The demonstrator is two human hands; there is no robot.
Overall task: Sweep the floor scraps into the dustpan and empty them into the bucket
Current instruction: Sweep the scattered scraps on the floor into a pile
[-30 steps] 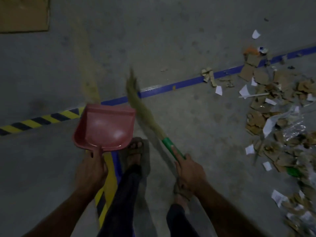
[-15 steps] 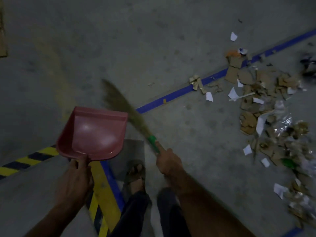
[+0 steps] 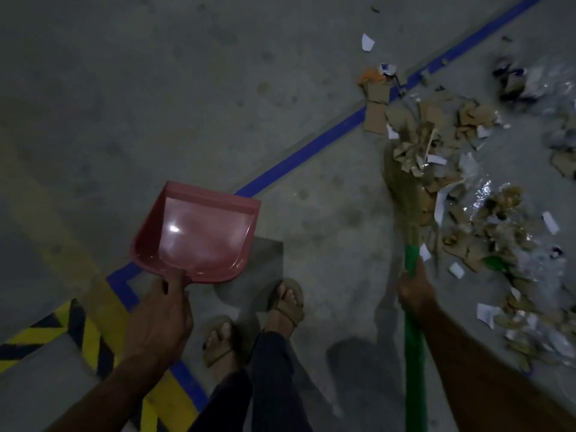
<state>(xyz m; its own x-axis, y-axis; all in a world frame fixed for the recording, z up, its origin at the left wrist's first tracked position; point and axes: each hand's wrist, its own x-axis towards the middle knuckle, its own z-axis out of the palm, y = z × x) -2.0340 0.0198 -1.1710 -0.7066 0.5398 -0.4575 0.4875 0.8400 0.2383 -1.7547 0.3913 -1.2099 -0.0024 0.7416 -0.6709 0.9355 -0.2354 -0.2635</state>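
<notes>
My left hand [image 3: 159,316] grips the handle of a pink dustpan [image 3: 199,232], held above the floor at the lower left with its pan facing up and nothing in it. My right hand [image 3: 416,289] grips the green handle of a grass broom [image 3: 408,194]. The broom's bristles reach into a heap of cardboard and paper scraps [image 3: 461,188] on the grey floor at the right. The bucket is not in view.
A blue floor line [image 3: 314,148] runs diagonally from the middle to the upper right. Yellow and black hazard tape [image 3: 78,335] lies at the lower left. My sandalled feet [image 3: 283,304] stand between the two hands. Shiny plastic wrap [image 3: 486,194] lies among the scraps.
The broom has swung from beside the dustpan over to the right, and its bristles now lie against the scrap heap. The view has turned toward the scraps.
</notes>
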